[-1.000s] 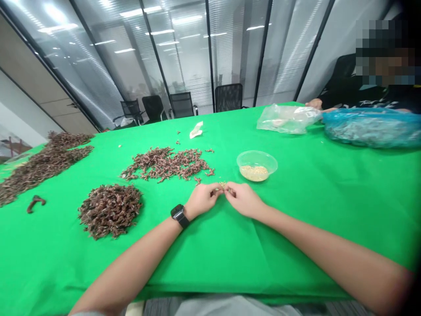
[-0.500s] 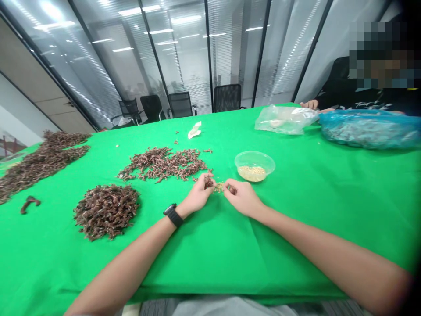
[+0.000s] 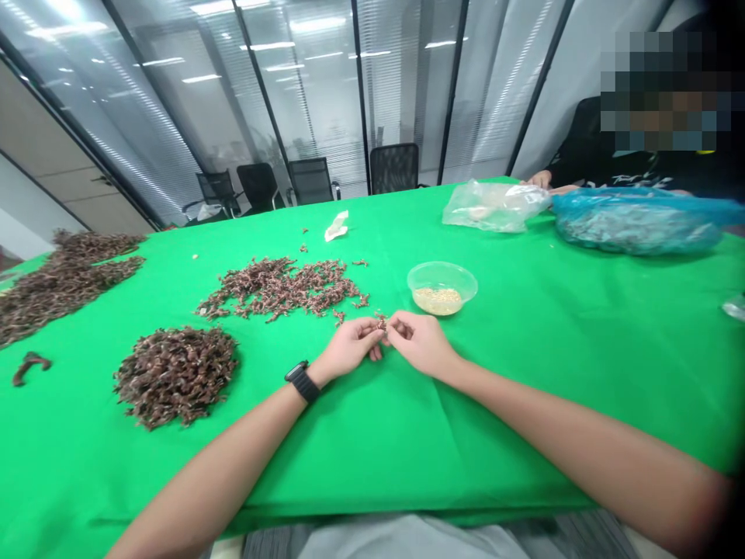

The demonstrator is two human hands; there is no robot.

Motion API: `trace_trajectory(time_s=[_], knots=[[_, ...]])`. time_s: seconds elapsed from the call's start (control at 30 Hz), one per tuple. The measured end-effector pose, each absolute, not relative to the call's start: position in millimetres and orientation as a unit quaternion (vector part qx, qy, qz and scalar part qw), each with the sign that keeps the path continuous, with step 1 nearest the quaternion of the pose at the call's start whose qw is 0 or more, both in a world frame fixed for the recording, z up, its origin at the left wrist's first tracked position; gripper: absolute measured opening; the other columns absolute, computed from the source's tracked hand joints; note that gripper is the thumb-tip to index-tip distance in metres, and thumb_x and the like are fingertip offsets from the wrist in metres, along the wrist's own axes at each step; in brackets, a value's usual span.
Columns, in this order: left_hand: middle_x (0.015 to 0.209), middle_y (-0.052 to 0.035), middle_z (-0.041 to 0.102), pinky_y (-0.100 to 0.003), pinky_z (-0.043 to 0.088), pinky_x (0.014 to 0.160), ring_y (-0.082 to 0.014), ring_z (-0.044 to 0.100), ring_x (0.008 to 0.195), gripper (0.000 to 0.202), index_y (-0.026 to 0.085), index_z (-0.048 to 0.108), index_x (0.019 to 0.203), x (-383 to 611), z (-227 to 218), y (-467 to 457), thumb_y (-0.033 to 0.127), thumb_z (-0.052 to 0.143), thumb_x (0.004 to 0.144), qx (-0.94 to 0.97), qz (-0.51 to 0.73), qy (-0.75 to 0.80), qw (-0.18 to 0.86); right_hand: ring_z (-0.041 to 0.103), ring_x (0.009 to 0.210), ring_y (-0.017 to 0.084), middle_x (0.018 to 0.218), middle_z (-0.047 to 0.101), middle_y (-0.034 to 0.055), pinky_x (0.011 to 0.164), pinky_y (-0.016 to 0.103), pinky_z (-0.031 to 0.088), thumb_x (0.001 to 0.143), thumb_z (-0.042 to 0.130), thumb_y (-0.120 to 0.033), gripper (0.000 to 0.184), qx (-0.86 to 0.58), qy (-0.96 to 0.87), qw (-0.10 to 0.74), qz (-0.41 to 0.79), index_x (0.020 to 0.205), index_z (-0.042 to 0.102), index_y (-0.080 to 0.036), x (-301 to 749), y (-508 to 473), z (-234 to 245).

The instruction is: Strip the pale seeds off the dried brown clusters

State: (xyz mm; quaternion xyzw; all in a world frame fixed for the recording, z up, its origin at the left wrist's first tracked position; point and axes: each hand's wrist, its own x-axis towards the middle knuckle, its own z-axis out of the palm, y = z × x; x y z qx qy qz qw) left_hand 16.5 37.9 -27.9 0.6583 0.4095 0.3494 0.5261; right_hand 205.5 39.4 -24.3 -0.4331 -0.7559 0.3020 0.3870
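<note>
Over the green table [image 3: 524, 373], my left hand [image 3: 348, 348] and my right hand [image 3: 420, 341] meet fingertip to fingertip, both pinched on one small brown pod [image 3: 381, 321]. A black watch [image 3: 302, 380] is on my left wrist. Just beyond my hands lies a spread patch of brown pods [image 3: 285, 287]. A clear plastic bowl [image 3: 442, 286] with pale seeds stands right of that patch, close to my right hand. A rounder heap of dark brown pods [image 3: 174, 374] lies to the left of my left arm.
A long pile of brown pods [image 3: 58, 279] runs along the far left, with a curved brown piece [image 3: 29, 365] near it. A clear bag [image 3: 494, 206] and a blue bag [image 3: 634, 223] lie at the far right before another seated person [image 3: 617, 167]. Black chairs [image 3: 308, 180] line the glass wall.
My left hand reached forward to the near edge of the pod patch, then drew back to meet my right hand, now with a brown pod between the fingertips. The view shifted slightly right.
</note>
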Motion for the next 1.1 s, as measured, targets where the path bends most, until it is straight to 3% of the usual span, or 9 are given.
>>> trace_trajectory(time_s=[0.33, 0.87, 1.1], knots=[[0.077, -0.0054, 0.070, -0.022, 0.050, 0.055, -0.0090, 0.059, 0.055, 0.039, 0.012, 0.065, 0.091, 19, -23, 33, 0.051, 0.063, 0.091, 0.662, 0.339, 0.408, 0.529, 0.053, 0.055, 0.011, 0.064, 0.067, -0.0013, 0.058, 0.025, 0.038, 0.090, 0.056, -0.024, 0.017, -0.429, -0.763, 0.384, 0.294, 0.077, 0.066, -0.018, 207, 40, -23], [0.070, -0.0031, 0.066, -0.022, 0.048, 0.057, -0.0095, 0.057, 0.055, 0.039, 0.012, 0.066, 0.088, 20, -20, 33, 0.051, 0.061, 0.092, 0.675, 0.321, 0.410, 0.524, 0.052, 0.055, 0.011, 0.063, 0.066, -0.0023, 0.057, 0.024, 0.036, 0.087, 0.058, -0.022, 0.011, -0.433, -0.769, 0.385, 0.270, 0.077, 0.064, -0.019, 208, 41, -21], [0.072, -0.0018, 0.066, -0.021, 0.046, 0.060, -0.0098, 0.058, 0.058, 0.029, 0.015, 0.064, 0.086, 23, -19, 25, 0.037, 0.049, 0.098, 0.738, 0.314, 0.425, 0.421, 0.051, 0.056, 0.011, 0.064, 0.065, -0.0021, 0.059, 0.024, 0.036, 0.086, 0.058, -0.020, 0.012, -0.432, -0.773, 0.380, 0.266, 0.075, 0.062, -0.019, 207, 38, -19]])
